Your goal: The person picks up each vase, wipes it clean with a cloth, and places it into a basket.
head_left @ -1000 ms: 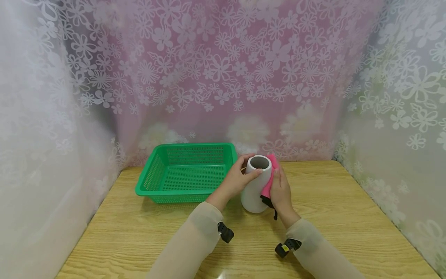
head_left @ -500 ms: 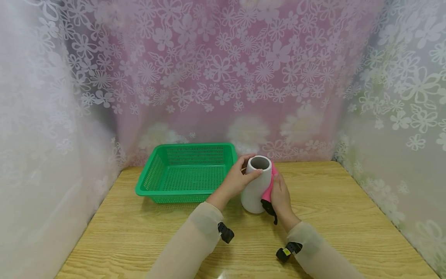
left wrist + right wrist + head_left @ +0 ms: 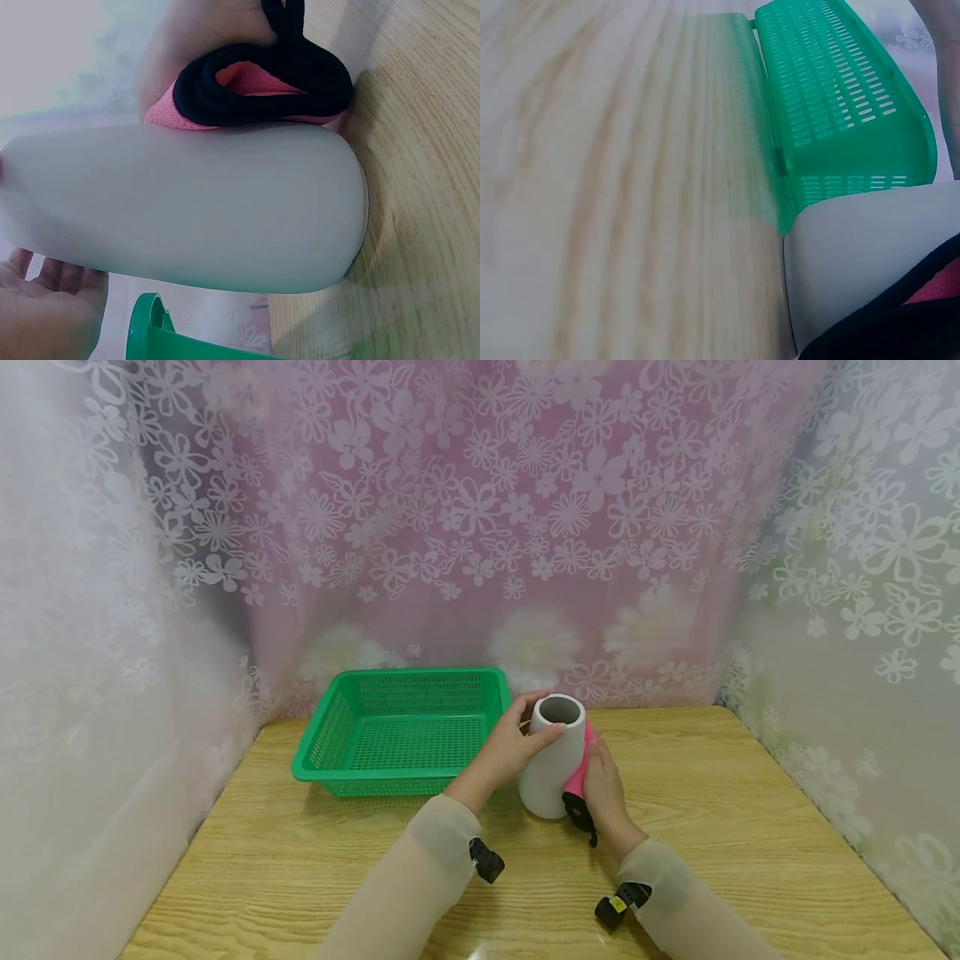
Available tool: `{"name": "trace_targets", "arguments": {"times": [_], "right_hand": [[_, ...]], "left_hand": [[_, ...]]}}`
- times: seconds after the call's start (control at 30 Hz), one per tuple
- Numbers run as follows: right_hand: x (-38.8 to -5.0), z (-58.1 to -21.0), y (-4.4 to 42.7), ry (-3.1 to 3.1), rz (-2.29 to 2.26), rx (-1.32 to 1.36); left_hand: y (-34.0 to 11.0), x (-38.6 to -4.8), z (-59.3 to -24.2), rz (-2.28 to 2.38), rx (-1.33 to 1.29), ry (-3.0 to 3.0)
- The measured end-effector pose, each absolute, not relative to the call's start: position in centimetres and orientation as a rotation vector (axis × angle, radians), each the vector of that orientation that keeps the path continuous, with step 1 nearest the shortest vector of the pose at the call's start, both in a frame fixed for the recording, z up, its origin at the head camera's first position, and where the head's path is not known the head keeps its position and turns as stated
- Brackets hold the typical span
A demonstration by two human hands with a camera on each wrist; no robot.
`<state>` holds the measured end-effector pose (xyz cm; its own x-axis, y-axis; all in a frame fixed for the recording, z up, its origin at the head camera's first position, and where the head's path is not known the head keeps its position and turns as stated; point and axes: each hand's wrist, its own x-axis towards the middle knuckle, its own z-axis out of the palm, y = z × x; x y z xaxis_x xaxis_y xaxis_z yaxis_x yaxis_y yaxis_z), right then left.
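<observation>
A white vase (image 3: 551,772) with an open top stands upright on the table. My left hand (image 3: 510,747) grips its upper part, thumb at the front near the rim and fingers around the far side. My right hand (image 3: 606,785) holds a pink cloth (image 3: 576,778) against the vase's right side. In the left wrist view the cloth's thick black edging (image 3: 330,82) forms a rolled opening with a loop, pink inside, touching the vase wall (image 3: 187,202). The right hand's fingertips are hidden behind the vase and cloth.
A green perforated basket (image 3: 405,774) stands just left of the vase, behind my left forearm. The wooden table (image 3: 255,877) runs to floral curtains (image 3: 480,527) at the back and sides. Black wrist cameras sit on both sleeves.
My right hand and the pink cloth have slid slightly down the vase's right side, and more of the black edging shows. The left hand and vase stay in place.
</observation>
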<state>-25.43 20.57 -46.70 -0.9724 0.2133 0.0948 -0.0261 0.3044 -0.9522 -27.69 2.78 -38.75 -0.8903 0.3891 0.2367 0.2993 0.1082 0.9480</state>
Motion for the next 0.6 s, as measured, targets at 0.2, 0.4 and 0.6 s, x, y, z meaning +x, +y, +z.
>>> {"name": "trace_targets", "arguments": {"times": [0.2, 0.4, 0.6], "right_hand": [[-25.52, -46.75, 20.60, -2.351, 1.769, -0.145], [-25.63, -46.84, 20.70, -2.358, 1.796, -0.149], [-25.64, -46.87, 20.84, -2.394, 1.819, -0.217]], "left_hand": [[2.78, -27.61, -38.60, 1.920, 0.721, 2.286], [2.80, -27.58, -38.57, 1.920, 0.720, 2.288], [2.80, -27.60, -38.61, 1.920, 0.719, 2.285]]}}
